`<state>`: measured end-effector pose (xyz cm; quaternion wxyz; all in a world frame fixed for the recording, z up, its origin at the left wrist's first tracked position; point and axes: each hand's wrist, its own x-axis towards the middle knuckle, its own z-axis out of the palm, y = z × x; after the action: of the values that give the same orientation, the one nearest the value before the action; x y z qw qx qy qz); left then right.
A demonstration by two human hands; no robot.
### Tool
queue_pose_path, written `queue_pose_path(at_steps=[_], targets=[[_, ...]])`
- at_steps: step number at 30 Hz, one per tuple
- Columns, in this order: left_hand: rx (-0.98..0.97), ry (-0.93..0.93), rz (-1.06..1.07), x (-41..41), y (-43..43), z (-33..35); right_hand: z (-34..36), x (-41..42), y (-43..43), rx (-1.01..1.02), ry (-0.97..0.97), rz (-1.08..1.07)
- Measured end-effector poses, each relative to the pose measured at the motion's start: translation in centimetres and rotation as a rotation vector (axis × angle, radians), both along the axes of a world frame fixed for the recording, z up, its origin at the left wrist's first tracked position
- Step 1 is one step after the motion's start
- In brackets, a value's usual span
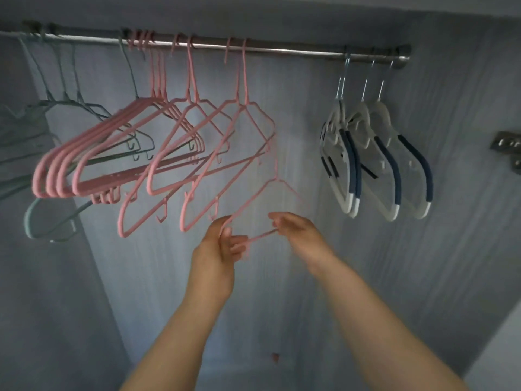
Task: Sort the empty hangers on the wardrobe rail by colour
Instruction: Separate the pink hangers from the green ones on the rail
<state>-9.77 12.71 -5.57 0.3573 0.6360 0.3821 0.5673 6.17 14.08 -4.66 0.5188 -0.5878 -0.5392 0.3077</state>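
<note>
A metal rail (282, 50) runs across the top of the wardrobe. Grey-green hangers (70, 108) hang at its left end, several pink hangers (158, 142) in the middle and white hangers with dark blue grips (375, 159) at the right. One more pink hanger (277, 182) is off the rail, blurred, below the pink group. My left hand (222, 244) pinches its lower left corner. My right hand (293, 230) holds its bottom bar a little to the right.
The wardrobe's grey back wall (296, 122) lies behind the hangers, with a side wall at the left. A metal bracket (507, 145) is fixed to the right wall. A stretch of bare rail separates the pink and white groups.
</note>
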Motion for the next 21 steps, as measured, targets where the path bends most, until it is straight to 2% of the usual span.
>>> queue_pose_path(at_steps=[7, 11, 15, 19, 21], targets=[[-0.202, -0.171, -0.083, -7.5, 0.4, -4.8, -7.9, 9.2, -1.9, -0.235, -0.515, -0.355], [-0.295, -0.202, -0.069, -12.2, 1.1, -6.3, -9.2, 10.8, -2.8, -0.306, -0.691, -0.36], [-0.414, -0.257, -0.038, -15.5, 2.5, -7.9, -8.6, 10.9, -2.8, -0.236, -0.547, -0.247], [-0.516, -0.259, 0.108, -16.0, 4.8, -10.6, -6.8, 10.2, -3.6, -0.219, -0.416, -0.123], [-0.583, -0.165, 0.206, -15.2, 5.8, -12.2, -5.7, 9.4, -4.3, -0.213, -0.329, -0.096]])
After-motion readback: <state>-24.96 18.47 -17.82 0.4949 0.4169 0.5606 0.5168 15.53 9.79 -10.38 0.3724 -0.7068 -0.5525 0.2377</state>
